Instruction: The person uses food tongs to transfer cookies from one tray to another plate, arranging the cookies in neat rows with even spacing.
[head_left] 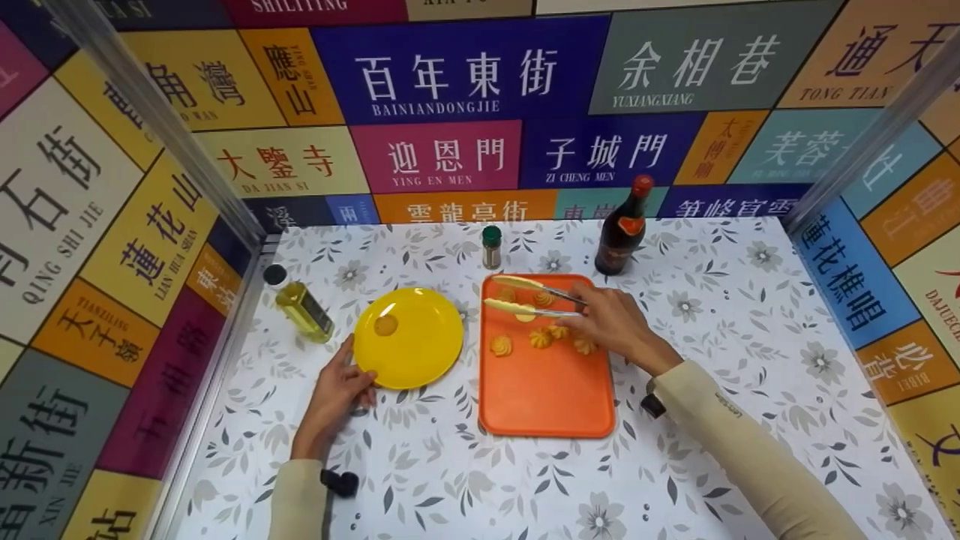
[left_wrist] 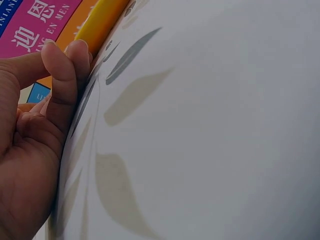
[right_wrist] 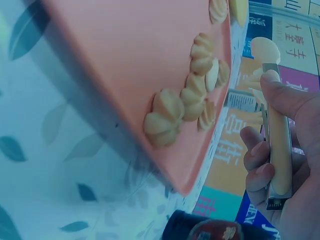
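My right hand (head_left: 611, 319) grips a pair of tongs (head_left: 536, 285) with cream-coloured tips and metal arms. Its tips stand apart over the far left part of an orange tray (head_left: 547, 397). Several piped cookies (head_left: 501, 346) lie in that tray, mostly toward its far half; some are partly hidden behind the tongs and hand. With thumb and fingers, my left hand (head_left: 341, 382) holds the near left rim of a yellow plate (head_left: 420, 352). One round cookie (head_left: 385, 325) rests on the plate. The right wrist view shows the tongs (right_wrist: 279, 145) held between thumb and curled fingers.
A bottle of yellow oil (head_left: 304, 307) stands left of the plate. Behind the tray are a small green-capped shaker (head_left: 491, 247) and a dark bottle with a red cap (head_left: 622, 229). A flowered cloth (head_left: 450, 480) covers the table; printed panels (head_left: 465, 71) enclose it.
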